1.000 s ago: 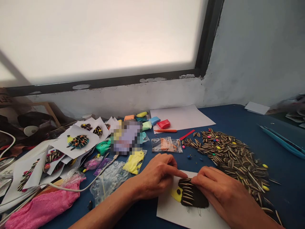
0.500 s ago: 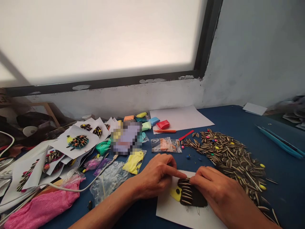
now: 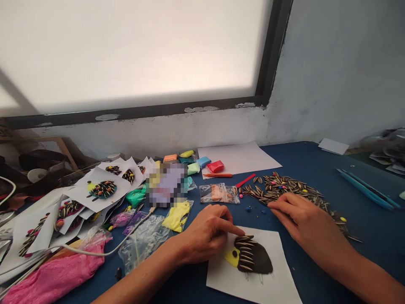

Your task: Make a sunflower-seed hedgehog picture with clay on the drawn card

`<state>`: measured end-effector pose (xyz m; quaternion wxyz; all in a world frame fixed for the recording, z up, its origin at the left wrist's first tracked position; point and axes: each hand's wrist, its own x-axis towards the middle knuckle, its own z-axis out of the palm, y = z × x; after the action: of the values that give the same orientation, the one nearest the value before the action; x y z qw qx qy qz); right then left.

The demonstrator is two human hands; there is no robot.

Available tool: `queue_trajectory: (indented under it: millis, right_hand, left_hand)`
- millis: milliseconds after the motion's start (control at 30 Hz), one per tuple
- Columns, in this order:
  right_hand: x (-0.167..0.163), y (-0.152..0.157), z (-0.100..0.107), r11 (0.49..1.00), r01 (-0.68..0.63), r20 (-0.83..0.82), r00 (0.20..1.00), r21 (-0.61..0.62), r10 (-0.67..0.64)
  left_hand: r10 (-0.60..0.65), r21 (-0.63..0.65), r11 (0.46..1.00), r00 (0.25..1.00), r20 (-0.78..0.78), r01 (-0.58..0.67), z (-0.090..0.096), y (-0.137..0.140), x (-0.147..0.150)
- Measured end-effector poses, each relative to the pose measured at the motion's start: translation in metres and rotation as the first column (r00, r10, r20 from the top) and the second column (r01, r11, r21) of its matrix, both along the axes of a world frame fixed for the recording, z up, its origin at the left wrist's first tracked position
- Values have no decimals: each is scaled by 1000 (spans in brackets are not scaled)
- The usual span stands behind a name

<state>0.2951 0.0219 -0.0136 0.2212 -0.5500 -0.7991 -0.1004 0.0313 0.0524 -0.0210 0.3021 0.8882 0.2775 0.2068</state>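
Note:
On a white sheet [image 3: 268,291] lies a flat hedgehog shape, with a yellow clay face [image 3: 232,257] and a dark clay body [image 3: 262,258]. Striped sunflower seeds [image 3: 246,257] sit in rows behind the face. My left hand [image 3: 209,230] rests at the sheet's upper left, index finger stretched to the top of the shape, other fingers curled and holding nothing visible. At the near left side of a sunflower seed pile [image 3: 292,185] is my right hand [image 3: 303,217], thumb and fingertips pinched together. Whether a seed is between them cannot be made out.
Finished seed pictures on paper [image 3: 104,190] are stacked at the left. Clay packets, including a yellow one [image 3: 177,215], and pink clay [image 3: 57,270] lie nearer. A white cable [image 3: 120,249] crosses the left side. Blue tweezers [image 3: 367,190] lie at the right.
My right hand has left the dark clay body and moved up and right to the seed pile. My left hand has stayed at the sheet. The view has shifted slightly.

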Motion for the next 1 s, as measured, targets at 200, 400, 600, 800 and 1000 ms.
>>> queue_trajectory:
  millis: [200,400,600,800,1000]
  right_hand:
    - [-2,19,-3,1000,5,52,999,17,-6]
    - [-7,22,-8,1000,-14,106,994,9,13]
    - [-9,22,-6,999,-39,132,990,-17,41]
    - [-10,18,-2,995,-78,65,995,-70,82]
    - [-16,-5,8,980,-128,-80,990,-153,117]
  left_hand:
    - [0,6,1000,1000,-18,0,0,-1,0]
    - [-13,8,1000,996,-84,14,2,-1,0]
    - [-32,-6,999,995,-96,32,3,-1,0]
    - [-28,-6,1000,994,-105,28,4,-1,0]
    - [-38,12,999,994,-105,40,5,0,1]
